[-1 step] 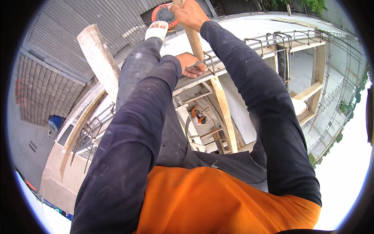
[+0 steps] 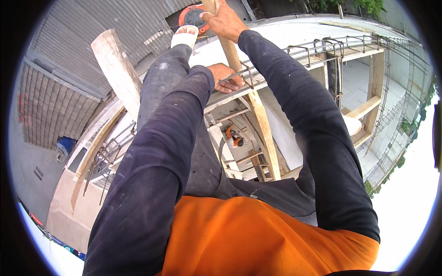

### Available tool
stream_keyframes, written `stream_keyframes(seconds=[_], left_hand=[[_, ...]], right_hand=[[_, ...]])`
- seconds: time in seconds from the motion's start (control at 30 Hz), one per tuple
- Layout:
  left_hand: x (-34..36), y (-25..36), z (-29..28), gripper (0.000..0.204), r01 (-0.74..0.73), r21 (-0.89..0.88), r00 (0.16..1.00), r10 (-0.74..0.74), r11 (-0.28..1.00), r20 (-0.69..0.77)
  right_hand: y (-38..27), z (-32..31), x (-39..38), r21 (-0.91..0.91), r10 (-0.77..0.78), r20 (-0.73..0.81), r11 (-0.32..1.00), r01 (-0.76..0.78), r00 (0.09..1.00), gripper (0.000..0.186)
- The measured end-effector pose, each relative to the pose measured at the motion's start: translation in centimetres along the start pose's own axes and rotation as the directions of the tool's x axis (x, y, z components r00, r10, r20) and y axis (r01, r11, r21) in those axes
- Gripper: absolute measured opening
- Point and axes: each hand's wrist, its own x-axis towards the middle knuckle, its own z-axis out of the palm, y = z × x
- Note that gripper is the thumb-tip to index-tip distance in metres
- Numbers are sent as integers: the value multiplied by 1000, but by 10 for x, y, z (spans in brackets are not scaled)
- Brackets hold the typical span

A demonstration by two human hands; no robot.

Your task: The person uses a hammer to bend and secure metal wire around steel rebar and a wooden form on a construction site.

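High in the view, my right hand (image 2: 225,23) is wrapped round a wooden post (image 2: 230,51) that slants down toward the formwork edge. Close to the post's lower end, my left hand (image 2: 223,76) has its fingers curled round a thin steel reinforcing bar (image 2: 245,70). A bent steel stirrup (image 2: 251,79) stands just right of those fingers. Below them a pale timber (image 2: 262,122) runs downward through the opening. What the left palm presses against is hidden.
Far below, a person (image 2: 234,137) in orange and dark clothing works among boards. A steel bar cage (image 2: 338,43) runs along the beam to the right. A thick plank (image 2: 115,66) rises at left. Beyond my sandalled foot (image 2: 186,33) lies an orange-and-black reel (image 2: 192,17).
My right hand has shifted very slightly down along the post. The person below has moved a little. My left hand stays in place.
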Motion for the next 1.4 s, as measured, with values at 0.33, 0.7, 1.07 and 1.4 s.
stream_keyframes(seconds=[0.33,0.7,1.07,1.4], left_hand=[[1,-2,-1,27,-7,-5,1000,7,1000,-12],[-3,4,3,24,-38,30,999,38,999,-21],[5,0,0,31,-14,32,1000,14,999,2],[0,9,6,28,-42,54,999,42,998,7]], right_hand=[[-23,-13,25,10,66,-51,998,-66,996,55],[0,-3,31,34,11,-151,999,-6,988,35],[-15,-20,24,66,131,-35,989,-129,991,61],[46,-6,35,-427,-277,60,861,275,959,59]])
